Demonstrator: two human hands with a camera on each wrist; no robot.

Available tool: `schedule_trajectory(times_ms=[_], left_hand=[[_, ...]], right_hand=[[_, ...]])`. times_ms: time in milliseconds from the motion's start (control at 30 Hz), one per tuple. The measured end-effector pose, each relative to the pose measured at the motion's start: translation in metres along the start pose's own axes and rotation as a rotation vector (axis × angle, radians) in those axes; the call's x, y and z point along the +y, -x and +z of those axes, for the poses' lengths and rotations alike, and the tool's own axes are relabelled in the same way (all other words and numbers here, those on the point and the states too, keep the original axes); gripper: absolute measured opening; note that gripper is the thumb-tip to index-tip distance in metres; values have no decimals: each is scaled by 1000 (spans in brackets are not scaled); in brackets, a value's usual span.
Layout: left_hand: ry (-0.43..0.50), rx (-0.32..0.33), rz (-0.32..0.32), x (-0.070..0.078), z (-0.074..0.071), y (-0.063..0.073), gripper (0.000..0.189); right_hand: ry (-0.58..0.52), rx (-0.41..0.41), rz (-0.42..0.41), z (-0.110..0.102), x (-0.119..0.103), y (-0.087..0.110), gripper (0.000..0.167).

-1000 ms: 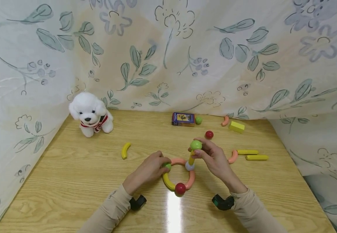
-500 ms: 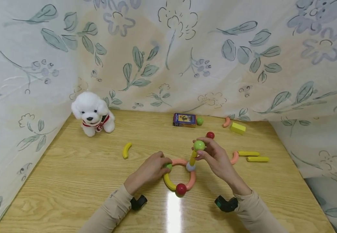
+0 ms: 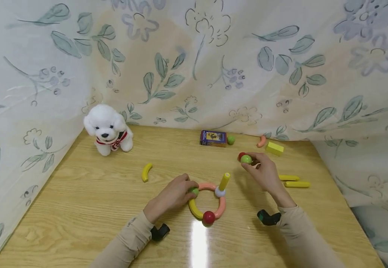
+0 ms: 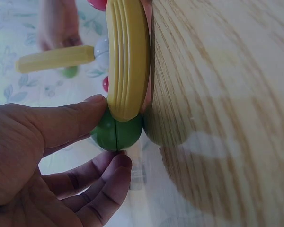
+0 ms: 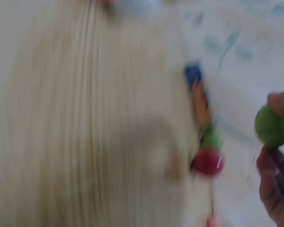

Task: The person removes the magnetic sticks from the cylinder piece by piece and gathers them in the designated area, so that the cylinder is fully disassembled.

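Observation:
A ring of curved yellow (image 3: pixel 195 209) and coral (image 3: pixel 220 208) rods with balls at its joints lies on the table. My left hand (image 3: pixel 171 195) pinches the ring's green ball (image 4: pixel 116 135) between thumb and fingers. On the ring's pale grey ball (image 3: pixel 220 191) a straight yellow rod (image 3: pixel 225 181) stands, slightly tilted, its top bare. A red ball (image 3: pixel 209 218) forms the near joint. My right hand (image 3: pixel 266 176) holds another green ball (image 5: pixel 272 126) in the air, up and right of the rod. In the head view this ball partly covers a loose red ball (image 3: pixel 241 155).
At the back stand a small blue box (image 3: pixel 213 138), a green ball (image 3: pixel 231 139), a curved coral rod (image 3: pixel 261 141) and a yellow block (image 3: pixel 274 149). Straight yellow rods (image 3: pixel 297 184) lie right. A curved yellow rod (image 3: pixel 146 172) and white plush dog (image 3: pixel 108 130) are left.
My right hand has carried the green ball off the top of the upright yellow rod, away to the right and back. The left hand keeps its pinch on the ring's green ball.

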State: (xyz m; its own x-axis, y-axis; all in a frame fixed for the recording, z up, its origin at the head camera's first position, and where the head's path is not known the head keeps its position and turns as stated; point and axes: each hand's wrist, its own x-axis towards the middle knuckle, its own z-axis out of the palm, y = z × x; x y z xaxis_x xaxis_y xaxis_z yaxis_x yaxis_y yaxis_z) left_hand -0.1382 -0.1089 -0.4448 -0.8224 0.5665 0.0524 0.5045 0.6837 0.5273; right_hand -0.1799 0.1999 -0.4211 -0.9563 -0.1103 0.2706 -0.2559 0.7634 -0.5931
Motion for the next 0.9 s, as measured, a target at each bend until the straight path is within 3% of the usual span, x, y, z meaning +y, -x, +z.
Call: schedule_trajectory(times_ms=[167, 300, 533, 700, 900], left_hand=[[-2, -19, -8, 1, 3, 0, 25], [-13, -11, 2, 1, 4, 1, 25], [-19, 10, -21, -4, -2, 10, 23], [-10, 12, -10, -3, -3, 7, 24], [-2, 19, 10, -2, 1, 1, 23]], right_hand=[[198, -26, 82, -1, 32, -11, 37], [273, -44, 121, 5, 43, -17, 37], [290, -52, 155, 24, 47, -28, 41], [316, -61, 185, 17, 48, -28, 50], [326, 52, 145, 4, 40, -17, 44]])
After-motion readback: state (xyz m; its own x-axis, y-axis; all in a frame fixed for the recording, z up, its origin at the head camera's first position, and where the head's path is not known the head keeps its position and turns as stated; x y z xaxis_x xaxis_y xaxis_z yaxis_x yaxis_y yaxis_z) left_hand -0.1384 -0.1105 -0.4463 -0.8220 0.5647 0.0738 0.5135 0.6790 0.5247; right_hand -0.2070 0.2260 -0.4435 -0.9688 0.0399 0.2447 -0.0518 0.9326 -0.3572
